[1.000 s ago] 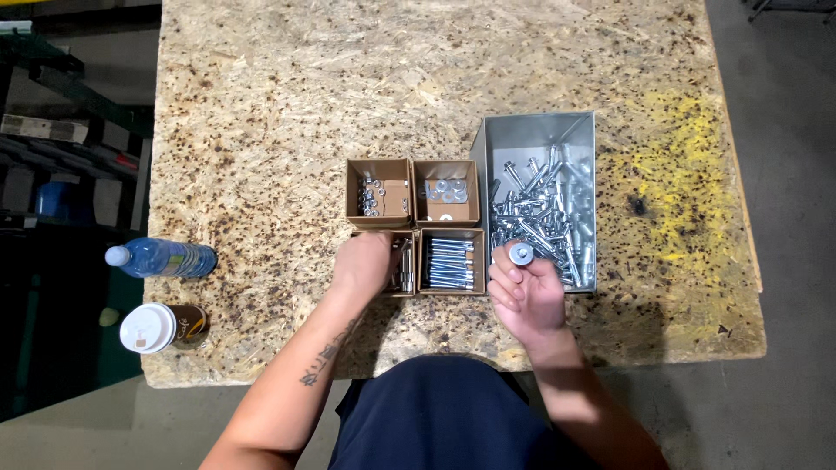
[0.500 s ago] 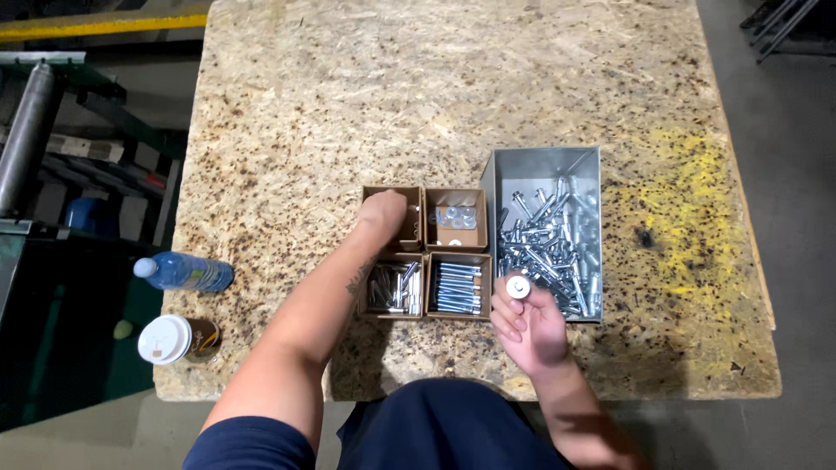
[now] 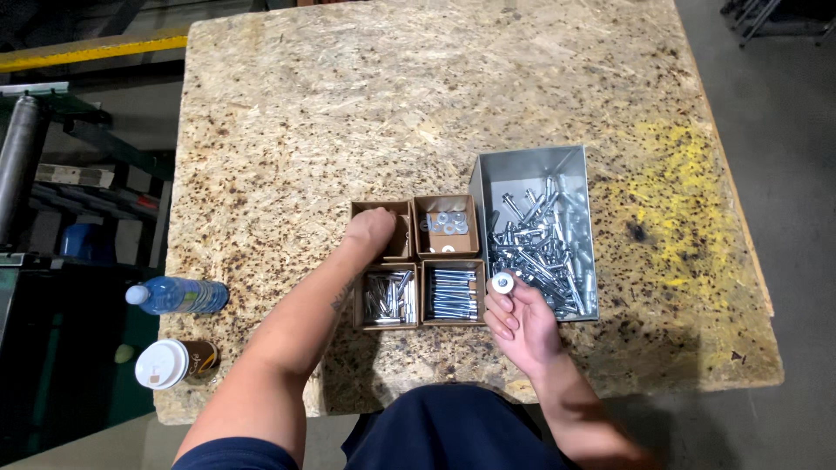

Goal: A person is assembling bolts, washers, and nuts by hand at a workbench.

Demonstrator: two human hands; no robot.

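**Hands at work over boxes of bolts and washers**

A broad workbench of pale, speckled chipboard [image 3: 366,113], stained yellow toward its right edge, fills the view from above. On it stands an open grey sheet-metal bin [image 3: 533,172] heaped with loose silver bolts [image 3: 544,248], and touching its left side sits a block of four small brown cardboard boxes. The near right box [image 3: 453,294] holds long bolts laid side by side, the near left box [image 3: 384,297] shorter silver fasteners, the far right box [image 3: 446,225] flat silver washers. The person's left hand [image 3: 371,231] is curled down into the far left box [image 3: 380,228]; whether its fingers have closed on anything inside cannot be told, since the hand hides the contents. The right hand [image 3: 521,320] rests at the bin's near corner, fingers half curled, pinching a small round silver washer-headed fastener [image 3: 502,282] at the fingertips, just above the bin's rim. At the bench's left edge lie a clear plastic water bottle with a white cap [image 3: 177,295] and, nearer, a paper coffee cup with a white lid [image 3: 174,362].

The work looks to be sorting hardware by kind, mid-step: the piece in the right hand wants matching to its box, a judgement only.
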